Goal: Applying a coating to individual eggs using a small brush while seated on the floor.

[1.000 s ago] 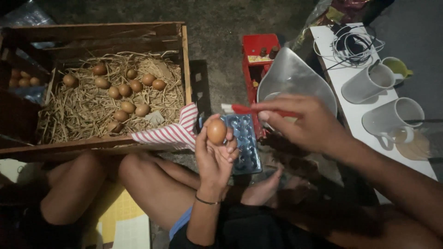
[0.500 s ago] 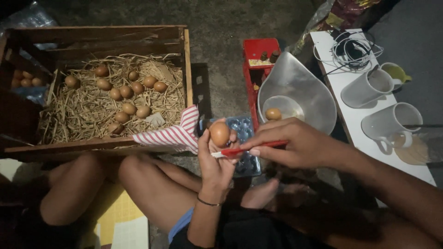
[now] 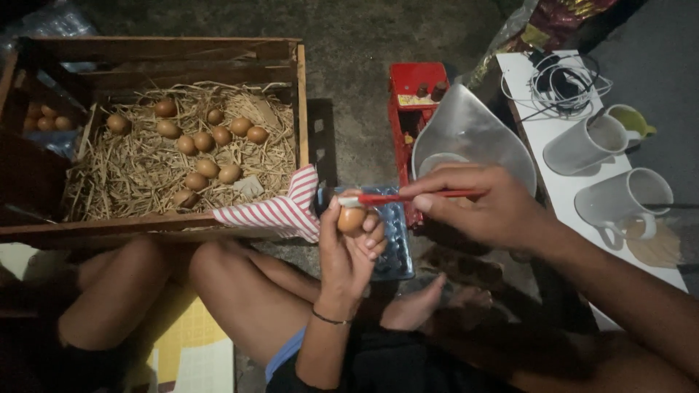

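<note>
Head view, looking down over bent bare knees. Left hand [image 3: 353, 244] raised, fingers wrapped round a brown egg [image 3: 351, 219], held upright just above a clear plastic egg tray [image 3: 393, 240] on the ground. Right hand [image 3: 484, 204] pinched shut on a red-handled brush [image 3: 408, 197], held level, its pale tip touching or just above the top of the egg. Red-and-white striped cloth [image 3: 280, 212] draped over the near rim of a wooden crate [image 3: 300, 102], just left of the held egg. Inside the crate, a bed of straw [image 3: 138, 175] with a loose cluster of brown eggs [image 3: 196, 145] resting on it. Beyond the right hand, a clear plastic jug [image 3: 473, 135], and behind that a red box [image 3: 415, 87]. Off to the right, a white surface [image 3: 553, 131] carrying two translucent measuring jugs [image 3: 590, 142] on their sides and a coil of white cable [image 3: 561, 80]. Concrete floor [image 3: 364, 36] beneath.
</note>
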